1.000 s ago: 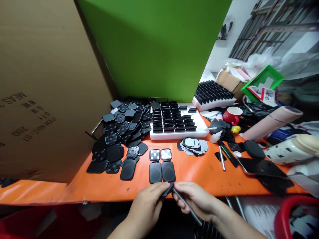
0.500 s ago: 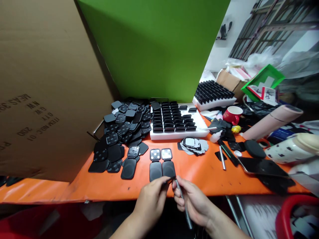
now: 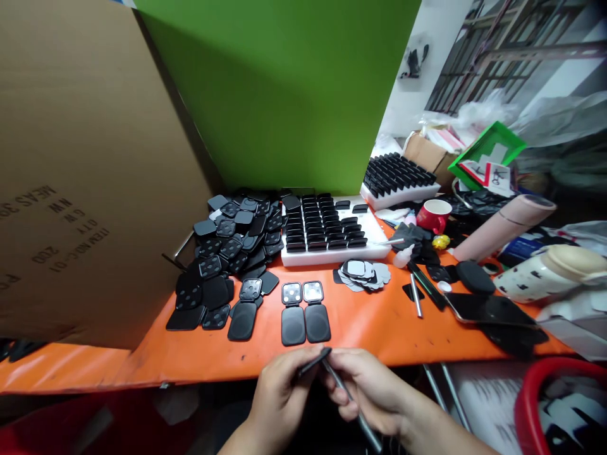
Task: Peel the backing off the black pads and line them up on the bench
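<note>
Between finger and thumb, my left hand [image 3: 279, 388] pinches a small flat black piece [image 3: 314, 363], seen nearly edge-on in front of the table edge. My right hand [image 3: 372, 388] is closed around a thin grey metal rod [image 3: 356, 412], whose upper end meets the black piece; its tip is hidden by the fingers. Just beyond the hands, two unfolded black hinged pieces [image 3: 293, 326] lie side by side, their upper squares showing pale round spots. Another unfolded black piece [image 3: 242, 321] lies to their left, beside a heap of similar black pieces [image 3: 230, 248].
A white foam tray [image 3: 327, 257] holds rows of upright black pieces; a second filled tray [image 3: 403, 197] stands behind. Grey-white cut sheets [image 3: 363, 276], a metal tube [image 3: 416, 296], a phone [image 3: 490, 309], a red mug [image 3: 432, 217] and bottles sit rightward. A large cardboard box [image 3: 85, 177] stands left.
The black piece and both hands have moved slightly down and closer to me, and the rod lies at a flatter slant. The camera view has shifted a little to the right.
</note>
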{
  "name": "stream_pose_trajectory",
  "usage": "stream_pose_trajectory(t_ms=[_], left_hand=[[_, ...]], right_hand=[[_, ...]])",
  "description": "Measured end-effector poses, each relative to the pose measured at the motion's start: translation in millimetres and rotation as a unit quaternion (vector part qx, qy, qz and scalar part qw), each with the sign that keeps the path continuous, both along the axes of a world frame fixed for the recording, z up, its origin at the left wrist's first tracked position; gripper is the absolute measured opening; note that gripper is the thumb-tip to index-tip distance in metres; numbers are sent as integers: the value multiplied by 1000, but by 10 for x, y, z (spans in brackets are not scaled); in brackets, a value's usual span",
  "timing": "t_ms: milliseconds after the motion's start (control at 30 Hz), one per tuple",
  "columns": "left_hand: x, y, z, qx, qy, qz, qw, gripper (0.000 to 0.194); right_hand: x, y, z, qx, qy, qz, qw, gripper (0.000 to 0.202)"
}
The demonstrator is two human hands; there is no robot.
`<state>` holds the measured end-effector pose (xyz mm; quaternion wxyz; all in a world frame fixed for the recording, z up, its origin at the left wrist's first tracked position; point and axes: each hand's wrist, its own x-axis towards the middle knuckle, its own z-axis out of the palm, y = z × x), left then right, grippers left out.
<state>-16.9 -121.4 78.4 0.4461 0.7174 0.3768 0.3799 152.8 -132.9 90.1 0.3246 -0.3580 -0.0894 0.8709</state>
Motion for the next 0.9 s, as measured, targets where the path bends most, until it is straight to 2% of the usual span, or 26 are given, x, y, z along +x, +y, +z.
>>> stream_pose_trajectory(t_ms=[167, 300, 400, 433, 500, 567, 600, 633, 667, 733, 800, 833, 900], left_hand=[[-37, -53, -13, 23, -47, -24, 998, 36], [-43, -112, -49, 42, -68, -25, 996, 43], [-77, -100, -57, 25, -56, -17, 998, 36], [-101, -57, -64, 4, -40, -4, 999, 30], [-175, 110, -109, -61, 5, 61, 996, 21], [-276, 369, -208, -123, 47, 170, 977, 25], [-331, 516, -276, -130, 58, 195, 970, 30], [-382, 660, -350, -132, 67, 207, 967, 32], [-426, 793, -425, -135, 77, 217, 964, 32], [-475, 1003, -555, -134, 95, 228, 960, 30], [-471, 1129, -641, -127, 109, 230, 959, 28], [-456, 1169, -666, -120, 116, 230, 959, 29], [-425, 1224, -687, -101, 130, 225, 960, 33]], right_hand=[[52, -40, -21, -72, 57, 3, 996, 26], [-21, -59, -72, -90, 67, -22, 993, 24], [-102, -47, -114, -87, 88, -23, 992, 25], [-120, -32, -121, -74, 88, -18, 993, 26], [-124, 18, -127, -21, 59, -17, 998, 28], [-85, 101, -140, 67, -25, -29, 997, 30], [-51, 155, -158, 122, -93, -33, 988, 30], [-10, 217, -188, 179, -174, -31, 968, 30], [34, 283, -229, 236, -262, -22, 935, 28], [119, 423, -338, 326, -424, 5, 845, 27], [183, 551, -463, 369, -530, 44, 762, 31], [202, 606, -521, 375, -564, 67, 732, 34], [213, 693, -617, 372, -611, 108, 691, 38]])
